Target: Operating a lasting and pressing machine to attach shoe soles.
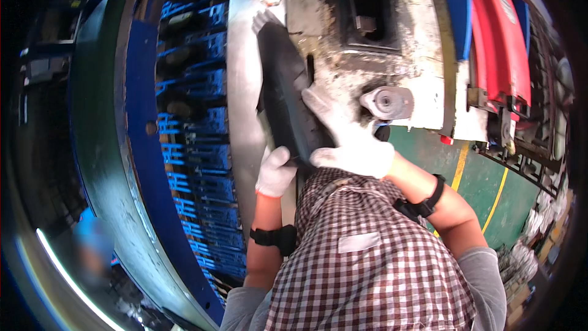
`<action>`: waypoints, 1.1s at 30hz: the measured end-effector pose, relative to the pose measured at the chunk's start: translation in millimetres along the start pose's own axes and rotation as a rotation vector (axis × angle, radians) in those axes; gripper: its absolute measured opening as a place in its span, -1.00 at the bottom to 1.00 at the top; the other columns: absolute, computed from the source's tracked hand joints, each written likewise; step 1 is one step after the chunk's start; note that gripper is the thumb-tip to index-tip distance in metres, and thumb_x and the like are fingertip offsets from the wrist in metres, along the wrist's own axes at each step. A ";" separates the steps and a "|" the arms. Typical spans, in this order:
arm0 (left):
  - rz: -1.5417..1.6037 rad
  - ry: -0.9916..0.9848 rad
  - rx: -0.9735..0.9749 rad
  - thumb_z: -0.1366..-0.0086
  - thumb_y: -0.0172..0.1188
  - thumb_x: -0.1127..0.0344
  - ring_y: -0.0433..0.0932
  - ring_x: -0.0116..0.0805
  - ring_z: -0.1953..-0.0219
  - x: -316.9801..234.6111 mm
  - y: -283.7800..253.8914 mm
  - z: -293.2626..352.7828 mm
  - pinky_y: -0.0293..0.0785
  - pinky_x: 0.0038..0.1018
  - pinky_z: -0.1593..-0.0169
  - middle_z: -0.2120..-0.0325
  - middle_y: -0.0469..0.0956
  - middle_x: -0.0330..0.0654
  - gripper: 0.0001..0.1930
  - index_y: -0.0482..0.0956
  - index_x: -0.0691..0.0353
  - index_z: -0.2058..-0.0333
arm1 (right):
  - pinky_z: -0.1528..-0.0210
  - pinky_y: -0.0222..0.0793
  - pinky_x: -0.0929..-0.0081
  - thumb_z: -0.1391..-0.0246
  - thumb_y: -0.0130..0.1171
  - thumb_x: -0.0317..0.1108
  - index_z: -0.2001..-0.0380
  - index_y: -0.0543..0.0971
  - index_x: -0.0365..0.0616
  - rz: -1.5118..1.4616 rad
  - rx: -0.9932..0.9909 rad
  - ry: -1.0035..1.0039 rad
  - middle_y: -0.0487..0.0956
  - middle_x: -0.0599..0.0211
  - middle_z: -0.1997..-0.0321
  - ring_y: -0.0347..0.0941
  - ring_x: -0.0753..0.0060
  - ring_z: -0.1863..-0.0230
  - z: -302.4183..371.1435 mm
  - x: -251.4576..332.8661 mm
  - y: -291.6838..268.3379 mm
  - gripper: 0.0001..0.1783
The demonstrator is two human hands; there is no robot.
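A long black piece [285,86], smooth and shaped somewhat like a boot shaft, lies slanted in front of me, its near end close to my apron. My left hand [275,173], in a white glove, grips its near left edge, with the thumb showing and the other fingers hidden beneath. From the right, my gloved right hand [355,147] holds it with thumb and fingers apart against its side. A pale glove-like shape [265,19] shows at the far end; whose it is, I cannot tell.
A stained worktop [422,37] bears a dark recessed box [370,18] and a grey metal fitting [387,103]. Blue racks [196,141] and a green conveyor belt [101,122] run along the left. Red panels [499,37] stand right. Another person [92,242] is blurred lower left.
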State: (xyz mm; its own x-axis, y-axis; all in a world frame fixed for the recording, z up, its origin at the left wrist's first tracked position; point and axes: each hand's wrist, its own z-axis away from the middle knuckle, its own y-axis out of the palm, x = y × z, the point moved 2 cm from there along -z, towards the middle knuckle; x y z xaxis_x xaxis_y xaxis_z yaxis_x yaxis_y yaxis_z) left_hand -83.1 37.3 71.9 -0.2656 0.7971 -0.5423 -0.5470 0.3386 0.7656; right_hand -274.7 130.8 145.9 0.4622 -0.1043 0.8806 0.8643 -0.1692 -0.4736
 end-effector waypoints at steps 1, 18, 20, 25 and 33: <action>-0.202 -0.013 0.042 -0.33 0.28 0.19 0.39 -0.04 -0.39 -9.1 22.8 -20.7 0.25 -0.13 -0.48 -0.36 0.38 0.04 -0.17 0.14 0.36 -0.47 | -0.64 -0.11 0.14 -0.05 0.44 -0.14 -0.58 0.04 -0.20 -0.064 -0.148 -0.071 0.05 -0.04 -0.66 -0.14 -0.02 -0.69 -2.1 2.0 -5.7 0.14; -1.103 1.506 0.199 -0.45 0.27 0.26 0.55 -0.09 -0.26 -164.1 299.1 -109.1 0.38 -0.27 -0.38 -0.18 0.58 0.11 -0.49 0.46 0.37 -0.28 | -0.18 0.53 0.05 -0.01 0.34 0.13 -0.40 0.47 0.26 0.786 -0.523 0.424 0.32 0.17 -0.52 0.50 -0.15 -0.17 -127.1 -99.0 -126.9 -0.16; -1.160 1.670 0.291 -0.41 0.25 0.12 0.42 0.07 -0.34 -179.6 327.4 -143.4 0.31 -0.23 -0.41 -0.29 0.44 0.13 -0.41 0.44 0.28 -0.31 | -0.21 0.50 0.04 -0.03 0.32 0.15 -0.41 0.45 0.27 0.800 -0.521 0.416 0.30 0.17 -0.54 0.49 -0.16 -0.20 -125.1 -105.1 -132.3 -0.16; -1.941 1.710 0.402 -0.39 0.16 -0.02 0.55 0.13 -0.13 -194.9 400.0 -172.3 0.47 -0.14 -0.22 -0.04 0.59 0.14 -0.46 0.56 0.29 -0.15 | -0.36 0.37 0.02 -0.11 0.26 0.23 -0.41 0.45 0.17 0.730 -0.484 0.372 0.29 0.10 -0.54 0.42 -0.21 -0.30 -120.0 -107.0 -143.5 -0.17; -2.178 1.581 0.632 -0.39 0.11 0.06 0.68 0.01 0.18 -170.1 415.1 -178.9 0.61 -0.11 0.06 0.29 0.66 -0.04 -0.72 0.69 0.09 0.27 | -0.03 0.52 0.33 -0.33 0.17 -0.45 0.06 0.66 -0.27 0.196 -0.828 0.185 0.69 0.04 0.13 0.64 0.23 0.10 75.2 -112.4 -108.5 -0.80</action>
State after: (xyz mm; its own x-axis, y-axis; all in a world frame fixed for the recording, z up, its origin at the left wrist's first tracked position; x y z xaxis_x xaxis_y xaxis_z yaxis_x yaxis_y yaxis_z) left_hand -406.9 -47.1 420.0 -0.2025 -0.9524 0.2277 -0.6040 -0.0616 -0.7946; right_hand -405.5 234.6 99.2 0.4860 -0.3512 0.8003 0.3175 -0.7822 -0.5361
